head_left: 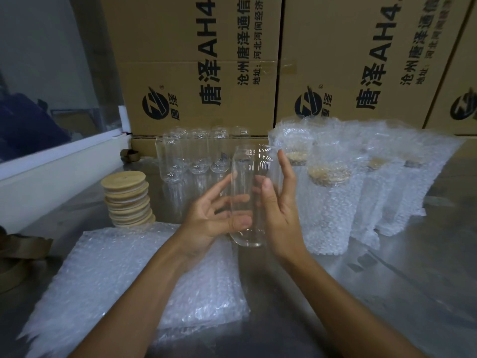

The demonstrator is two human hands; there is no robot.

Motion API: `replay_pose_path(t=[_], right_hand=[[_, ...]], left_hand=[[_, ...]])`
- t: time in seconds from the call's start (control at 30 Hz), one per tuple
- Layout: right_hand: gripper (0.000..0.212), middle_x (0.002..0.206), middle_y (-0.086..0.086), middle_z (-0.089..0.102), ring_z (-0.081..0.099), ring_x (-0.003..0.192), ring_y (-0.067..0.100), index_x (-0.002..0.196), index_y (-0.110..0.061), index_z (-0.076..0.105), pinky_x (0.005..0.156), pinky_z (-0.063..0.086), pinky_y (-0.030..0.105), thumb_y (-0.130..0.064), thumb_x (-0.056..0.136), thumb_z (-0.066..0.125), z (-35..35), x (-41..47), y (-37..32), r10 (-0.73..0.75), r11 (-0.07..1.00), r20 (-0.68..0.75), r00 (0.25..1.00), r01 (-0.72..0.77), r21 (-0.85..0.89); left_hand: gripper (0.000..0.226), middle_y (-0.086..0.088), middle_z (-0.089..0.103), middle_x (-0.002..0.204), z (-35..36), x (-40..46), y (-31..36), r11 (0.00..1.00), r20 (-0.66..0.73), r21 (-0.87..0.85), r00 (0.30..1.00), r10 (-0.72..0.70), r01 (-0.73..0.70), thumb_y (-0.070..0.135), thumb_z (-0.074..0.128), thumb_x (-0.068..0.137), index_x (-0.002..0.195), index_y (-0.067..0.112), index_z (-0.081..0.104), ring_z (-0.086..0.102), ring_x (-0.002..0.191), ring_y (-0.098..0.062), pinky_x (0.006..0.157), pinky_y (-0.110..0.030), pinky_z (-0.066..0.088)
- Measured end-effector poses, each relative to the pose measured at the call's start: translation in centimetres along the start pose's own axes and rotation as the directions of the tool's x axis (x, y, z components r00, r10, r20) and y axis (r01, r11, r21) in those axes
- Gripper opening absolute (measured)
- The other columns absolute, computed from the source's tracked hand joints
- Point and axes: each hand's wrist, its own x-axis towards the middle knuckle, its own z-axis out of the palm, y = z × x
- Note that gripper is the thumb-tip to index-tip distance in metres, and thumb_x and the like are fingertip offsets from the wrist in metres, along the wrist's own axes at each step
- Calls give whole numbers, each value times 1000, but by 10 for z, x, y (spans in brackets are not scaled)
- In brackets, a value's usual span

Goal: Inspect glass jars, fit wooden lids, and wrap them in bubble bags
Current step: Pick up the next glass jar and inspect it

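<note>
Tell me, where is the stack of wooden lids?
In the head view the stack of wooden lids stands left of centre on the table, beside the empty glass jars and just behind the flat bubble bags.

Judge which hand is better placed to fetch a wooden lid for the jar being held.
Probably the left hand. The stack of wooden lids sits on its side, just beyond the bubble bags. The right hand lies on the far side of the glass jar, beside the wrapped jars, and could hold it alone.

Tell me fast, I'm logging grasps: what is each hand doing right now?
Left hand: holding the glass jar, thumb across its lower part.
Right hand: fingers fairly straight, steadying the same jar's side.
</note>
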Motion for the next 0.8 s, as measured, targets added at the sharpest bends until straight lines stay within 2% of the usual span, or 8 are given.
replay_pose_path(t=[0.17,0.23,0.3,0.37,0.47,0.57,0.7,0.8], right_hand=[[48,140,6,60,68,111,2,137,-62,33,71,58,18,-59,93,54,-4,8,-11,229,946,57,972,-236,223],[61,110,0,76,72,105,17,146,-47,36,68,62,29,-58,87,50,-8,11,-10,304,897,77,949,-313,312],[80,110,12,73,70,99,42,151,-30,40,66,60,45,-64,79,47,-7,12,-11,432,803,168,886,-463,376],[92,115,25,65,65,90,44,150,-19,43,65,58,44,-71,74,45,-3,10,-10,512,740,189,838,-542,398],[77,124,17,67,74,94,23,150,-26,39,72,61,36,-68,85,40,3,2,-3,362,900,22,932,-356,251],[54,130,3,62,68,100,-6,149,-43,26,77,55,14,-63,99,37,10,-9,3,179,983,-22,984,-179,28],[57,133,14,60,74,96,11,144,-42,31,74,59,25,-58,93,51,12,-6,-1,144,982,-28,989,-140,125],[75,110,12,72,74,80,22,142,-34,38,63,59,37,-67,78,60,10,2,-6,298,885,28,954,-287,367]], left_hand=[[103,-23,60,134,-2,-2,1,992,130,-98,989,-68,81,17,91,63,149,38,39,65,108,-36,93,-42,54],[104,-23,60,134,-1,-3,2,983,195,-141,977,-85,114,19,89,63,151,37,36,67,105,-34,87,-42,56],[92,-25,59,134,-3,-4,4,974,244,-182,966,-86,132,13,78,72,151,35,37,66,107,-35,84,-42,56],[78,-25,60,130,-4,-3,6,966,257,-209,962,-93,149,9,68,78,147,34,43,64,111,-36,87,-46,56],[65,-15,66,121,5,-1,4,989,140,-91,985,-103,116,19,68,78,139,36,51,66,111,-28,84,-48,57],[86,-13,68,108,13,2,1,996,-83,90,997,-6,13,29,84,67,144,31,45,69,107,-33,93,-53,54],[80,-23,71,103,7,1,6,996,-91,67,993,70,-64,38,84,65,137,39,49,69,94,-38,90,-52,55],[71,-17,71,103,8,0,7,999,5,-26,1000,25,-25,45,78,74,139,37,50,67,87,-32,76,-42,56]])
